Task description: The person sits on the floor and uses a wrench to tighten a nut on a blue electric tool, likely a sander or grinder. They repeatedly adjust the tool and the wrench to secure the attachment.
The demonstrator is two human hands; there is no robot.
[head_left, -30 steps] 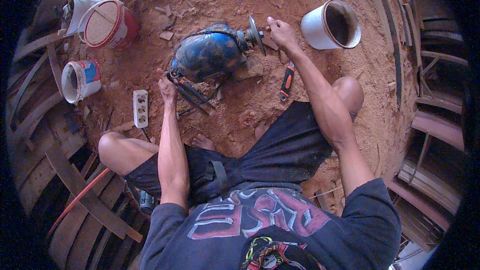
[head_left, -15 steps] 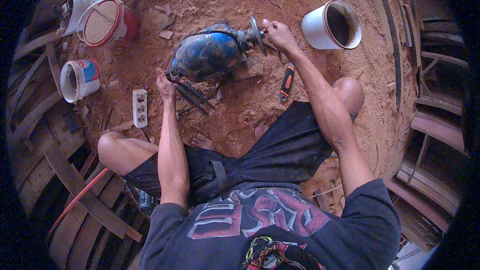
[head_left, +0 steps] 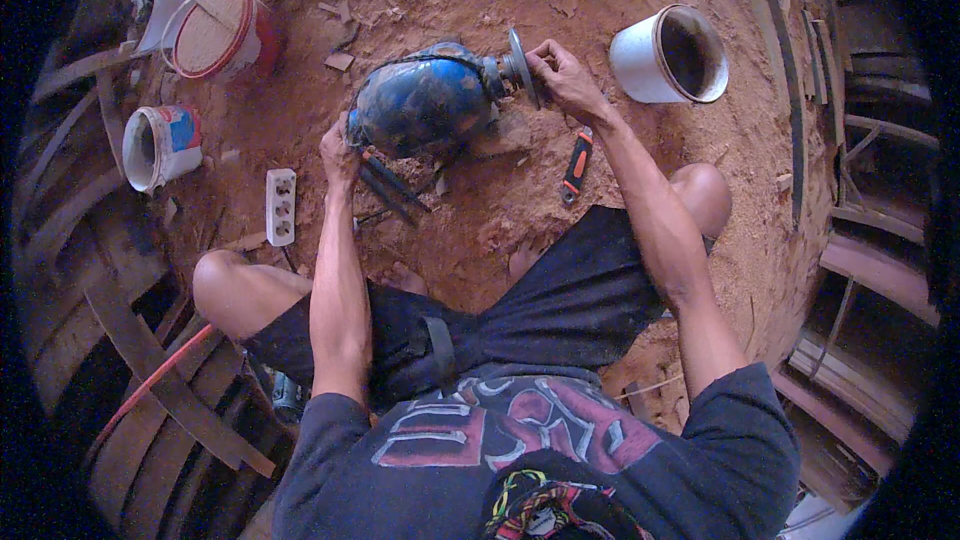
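A dusty blue electric motor [head_left: 425, 100] lies on its side on the ground in front of me, a thin round metal disc [head_left: 521, 68] mounted on its right end. Closed fingers of my right hand [head_left: 565, 80] pinch the shaft end at the disc's outer face; the fingertips are partly hidden. My left hand [head_left: 341, 152] is curled around the motor's left end, with its grip partly out of sight. Just below that end lies a tool with two black handles [head_left: 393, 188]. An orange-and-black-handled tool [head_left: 577, 167] rests below my right wrist.
A white bucket [head_left: 640, 65] lies tipped at the right. At the left are a red bucket of sawdust [head_left: 225, 35], a smaller tub [head_left: 165, 148] and a white power strip [head_left: 281, 207]. Curved timbers line both sides. Sawdust and wood scraps cover the ground [head_left: 480, 205].
My left hand has moved up onto the motor's left end. My right fingers have closed in at the disc's centre, where the shaft end showed before. The view has shifted slightly.
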